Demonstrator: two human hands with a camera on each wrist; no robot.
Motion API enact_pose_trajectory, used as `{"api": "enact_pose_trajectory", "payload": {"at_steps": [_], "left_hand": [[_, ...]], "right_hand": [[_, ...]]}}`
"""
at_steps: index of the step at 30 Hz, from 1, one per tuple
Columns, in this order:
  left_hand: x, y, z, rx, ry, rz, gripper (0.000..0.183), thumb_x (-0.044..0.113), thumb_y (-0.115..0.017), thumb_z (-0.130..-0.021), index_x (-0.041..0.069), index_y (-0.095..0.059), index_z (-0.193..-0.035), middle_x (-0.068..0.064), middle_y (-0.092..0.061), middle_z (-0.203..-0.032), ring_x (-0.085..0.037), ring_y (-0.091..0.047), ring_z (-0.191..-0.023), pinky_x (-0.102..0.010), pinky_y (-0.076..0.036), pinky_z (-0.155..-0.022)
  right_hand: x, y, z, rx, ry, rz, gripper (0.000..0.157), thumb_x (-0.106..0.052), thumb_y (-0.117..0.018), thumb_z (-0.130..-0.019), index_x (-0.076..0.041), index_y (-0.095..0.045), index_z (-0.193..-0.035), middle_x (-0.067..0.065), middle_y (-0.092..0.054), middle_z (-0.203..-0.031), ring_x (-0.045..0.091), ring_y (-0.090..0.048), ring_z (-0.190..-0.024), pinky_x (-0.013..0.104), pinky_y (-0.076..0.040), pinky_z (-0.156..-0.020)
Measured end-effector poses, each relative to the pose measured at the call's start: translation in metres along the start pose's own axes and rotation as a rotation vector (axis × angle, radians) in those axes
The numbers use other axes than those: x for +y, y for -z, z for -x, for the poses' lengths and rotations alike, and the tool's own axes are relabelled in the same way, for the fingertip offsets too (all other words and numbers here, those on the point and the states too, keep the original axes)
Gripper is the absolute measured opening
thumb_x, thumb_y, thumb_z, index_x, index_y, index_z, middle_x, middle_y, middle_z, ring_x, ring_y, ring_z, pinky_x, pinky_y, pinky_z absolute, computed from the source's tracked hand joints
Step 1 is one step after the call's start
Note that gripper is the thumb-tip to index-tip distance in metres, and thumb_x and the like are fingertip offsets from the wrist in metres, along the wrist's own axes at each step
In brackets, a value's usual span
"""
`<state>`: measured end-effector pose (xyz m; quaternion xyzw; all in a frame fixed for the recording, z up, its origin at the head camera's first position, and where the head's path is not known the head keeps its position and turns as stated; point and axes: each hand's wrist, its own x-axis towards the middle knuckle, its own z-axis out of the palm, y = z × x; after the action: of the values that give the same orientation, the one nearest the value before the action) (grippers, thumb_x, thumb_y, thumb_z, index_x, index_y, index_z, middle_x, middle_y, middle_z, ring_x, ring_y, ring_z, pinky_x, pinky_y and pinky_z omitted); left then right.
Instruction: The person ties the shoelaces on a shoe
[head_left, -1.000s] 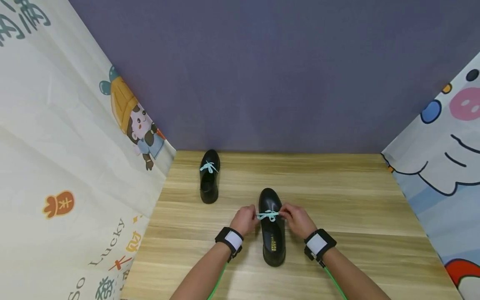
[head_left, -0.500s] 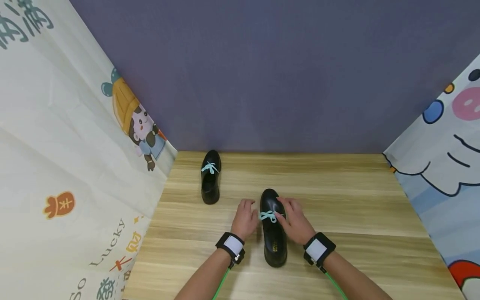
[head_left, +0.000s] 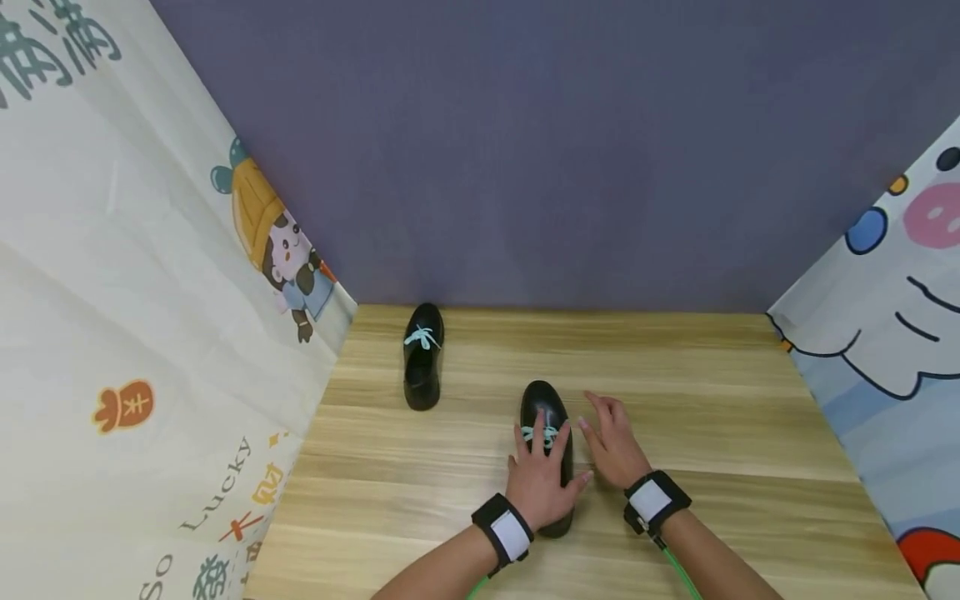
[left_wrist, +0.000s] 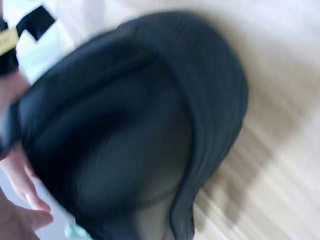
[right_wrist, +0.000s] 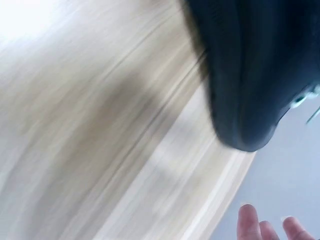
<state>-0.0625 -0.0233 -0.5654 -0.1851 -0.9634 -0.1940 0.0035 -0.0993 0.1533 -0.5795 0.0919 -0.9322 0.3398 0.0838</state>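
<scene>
A black leather shoe (head_left: 543, 400) stands on the wooden board, its toe pointing away from me. Pale turquoise laces (head_left: 550, 433) are tied in a bow across its front. Over the shoe my left hand (head_left: 542, 487) spreads its fingers, hiding much of the opening; I cannot tell whether it touches. Just right of the shoe is my right hand (head_left: 617, 446), fingers extended and holding nothing. The left wrist view looks blurrily into the shoe's heel (left_wrist: 215, 75). Its dark side (right_wrist: 230, 100) fills the upper right of the right wrist view, above some fingertips (right_wrist: 247, 222).
A second black shoe (head_left: 422, 379), with a turquoise bow, stands at the back left of the wooden board (head_left: 675, 367). A purple-grey panel (head_left: 525, 150) rises behind. Printed cloths flank the left (head_left: 150, 292) and right (head_left: 877, 292) sides.
Both hands have let go of the lace bow. My left hand has moved right, over the shoe, with fingers spread. My right hand has drawn off to the right. The bow looks unchanged.
</scene>
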Motion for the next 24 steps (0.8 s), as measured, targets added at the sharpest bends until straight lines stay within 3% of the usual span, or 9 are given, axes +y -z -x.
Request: {"api": "enact_pose_trajectory", "payload": {"at_steps": [6,10,16,19,24], "left_hand": [[0.009,-0.014,0.006,-0.031,0.053,-0.125,0.085,0.072,-0.062,-0.084,0.029,-0.04,-0.154,-0.017,-0.021,-0.164,-0.061,-0.034,-0.134,-0.066,-0.053,-0.076],[0.012,-0.019,0.008,-0.048,0.077,-0.186,0.085,0.07,-0.068,-0.081,0.028,-0.046,-0.151,-0.016,-0.018,-0.165,-0.06,-0.04,-0.13,-0.056,-0.056,-0.066],[0.013,-0.021,0.005,-0.049,0.079,-0.19,0.076,0.054,-0.076,-0.081,0.022,-0.053,-0.146,-0.018,-0.021,-0.162,-0.049,-0.054,-0.114,-0.032,-0.048,-0.042],[0.01,-0.02,0.001,-0.045,0.076,-0.188,0.07,0.047,-0.076,-0.082,0.022,-0.054,-0.144,-0.017,-0.023,-0.16,-0.044,-0.056,-0.109,-0.028,-0.041,-0.038],[-0.002,-0.015,-0.009,-0.072,0.089,-0.154,0.068,0.043,-0.075,-0.083,0.023,-0.054,-0.145,-0.014,-0.021,-0.162,-0.042,-0.054,-0.112,-0.029,-0.04,-0.039]], "right_hand": [[0.017,0.001,0.01,0.037,-0.007,0.001,0.05,-0.015,-0.056,-0.103,-0.001,-0.039,-0.149,0.034,-0.041,-0.13,0.049,-0.044,-0.12,0.064,-0.041,-0.094],[0.025,0.001,0.016,0.049,-0.018,0.005,0.049,-0.014,-0.056,-0.103,0.0,-0.04,-0.147,0.034,-0.041,-0.129,0.05,-0.043,-0.12,0.065,-0.04,-0.093],[0.032,0.002,0.02,0.066,-0.022,-0.007,0.049,-0.011,-0.058,-0.102,0.0,-0.041,-0.147,0.035,-0.04,-0.128,0.05,-0.041,-0.12,0.065,-0.039,-0.091],[0.034,0.003,0.021,0.076,-0.013,-0.009,0.049,-0.009,-0.058,-0.101,0.0,-0.042,-0.146,0.035,-0.041,-0.127,0.051,-0.041,-0.118,0.065,-0.039,-0.091],[0.037,0.003,0.022,0.092,-0.013,-0.026,0.047,-0.008,-0.058,-0.1,0.001,-0.044,-0.144,0.035,-0.04,-0.126,0.051,-0.041,-0.117,0.065,-0.038,-0.089]]}}
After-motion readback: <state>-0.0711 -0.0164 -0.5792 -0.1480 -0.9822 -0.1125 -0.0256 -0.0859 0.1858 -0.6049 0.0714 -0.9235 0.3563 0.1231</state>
